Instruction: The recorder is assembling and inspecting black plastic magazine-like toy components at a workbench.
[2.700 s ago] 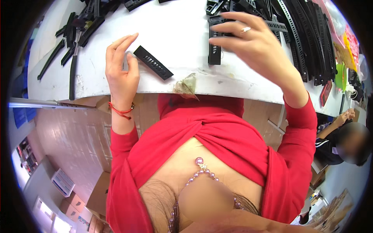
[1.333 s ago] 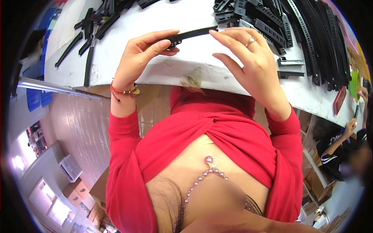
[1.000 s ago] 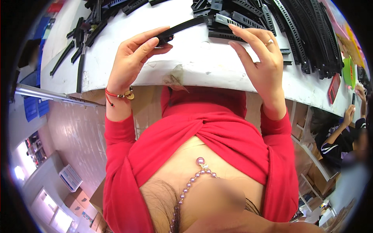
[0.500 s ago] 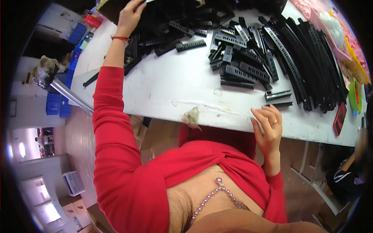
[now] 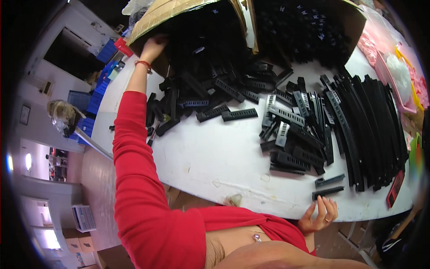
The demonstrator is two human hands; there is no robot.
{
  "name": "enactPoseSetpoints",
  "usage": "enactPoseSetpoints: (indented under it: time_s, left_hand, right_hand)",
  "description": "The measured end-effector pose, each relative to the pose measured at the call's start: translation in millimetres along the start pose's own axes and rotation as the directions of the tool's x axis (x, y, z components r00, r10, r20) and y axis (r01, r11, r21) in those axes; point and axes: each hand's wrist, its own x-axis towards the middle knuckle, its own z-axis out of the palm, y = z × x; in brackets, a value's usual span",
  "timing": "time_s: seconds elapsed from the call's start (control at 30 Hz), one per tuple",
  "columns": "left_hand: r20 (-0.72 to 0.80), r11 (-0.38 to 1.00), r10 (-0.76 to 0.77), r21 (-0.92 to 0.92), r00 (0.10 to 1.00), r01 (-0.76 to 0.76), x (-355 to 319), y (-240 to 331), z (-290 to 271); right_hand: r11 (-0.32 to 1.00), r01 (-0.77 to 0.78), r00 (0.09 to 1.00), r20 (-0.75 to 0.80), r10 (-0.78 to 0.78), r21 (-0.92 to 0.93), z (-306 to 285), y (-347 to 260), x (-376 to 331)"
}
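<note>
White table (image 5: pixel 215 157) bare mid-front | left hand (image 5: pixel 154 45) inside box (image 5: pixel 179 11), grip unseen | right hand (image 5: pixel 319 216) spread at edge

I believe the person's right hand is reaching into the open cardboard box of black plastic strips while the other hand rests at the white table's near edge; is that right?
Not quite: the hands are swapped. In the head view, the left hand reaches into the open cardboard box of black plastic strips, while the right hand rests at the white table's near edge.
</note>
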Motion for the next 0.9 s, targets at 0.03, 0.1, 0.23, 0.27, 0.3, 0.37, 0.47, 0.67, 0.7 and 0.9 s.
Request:
enactPoseSetpoints:
  time_s: [0.03,0.1,0.23,0.27,0.3,0.37,0.47,0.67,0.7,0.9]
  left_hand:
    - [0.046,0.991,0.054,-0.125,0.997,-0.048,4.7,4.3,20.1]
    - [0.079,0.966,0.107,-0.244,0.991,-0.085,14.8,16.7,44.1]
    - [0.444,0.985,0.037,0.137,0.895,-0.108,51.1,13.5,75.6]
    - [0.451,0.972,0.016,0.203,0.892,-0.12,54.6,9.8,89.0]
    - [0.324,0.969,0.11,0.174,0.94,-0.174,49.3,4.4,105.1]
    - [0.328,0.969,0.103,0.178,0.939,-0.169,53.8,17.9,115.4]
    - [0.326,0.952,0.138,0.216,0.935,-0.216,56.5,24.3,114.6]
    - [0.099,0.952,0.206,0.211,0.974,-0.223,80.1,-37.4,99.2]
    - [-0.006,0.966,0.138,0.22,0.99,-0.134,81.9,-49.2,97.7]
    - [-0.162,0.98,-0.028,0.191,0.986,0.06,57.5,-37.5,47.8]
  right_hand:
    - [1.0,-0.005,1.0,0.016,0.006,-0.018,-0.1,-1.9,-0.9]
    - [0.999,0.018,0.999,0.045,-0.016,-0.044,0.0,0.2,-3.7]
    - [0.998,0.021,0.996,0.09,-0.016,-0.065,-2.3,3.0,-3.6]
    - [0.997,0.019,0.996,0.09,-0.013,-0.07,-1.9,3.0,-3.2]
    - [0.997,0.017,0.995,0.104,-0.009,-0.079,-1.5,3.0,-2.9]
    - [0.996,0.001,0.993,0.12,0.01,-0.086,-1.1,4.0,-6.2]
    - [0.996,0.002,0.991,0.135,0.01,-0.087,-3.1,-0.3,0.4]
    - [1.0,0.003,0.988,0.157,-0.002,-0.007,0.1,0.0,7.1]
    - [1.0,0.004,0.987,0.162,-0.003,-0.006,1.1,0.5,7.5]
    - [1.0,-0.006,0.996,0.087,0.007,-0.013,-0.1,-3.7,4.5]
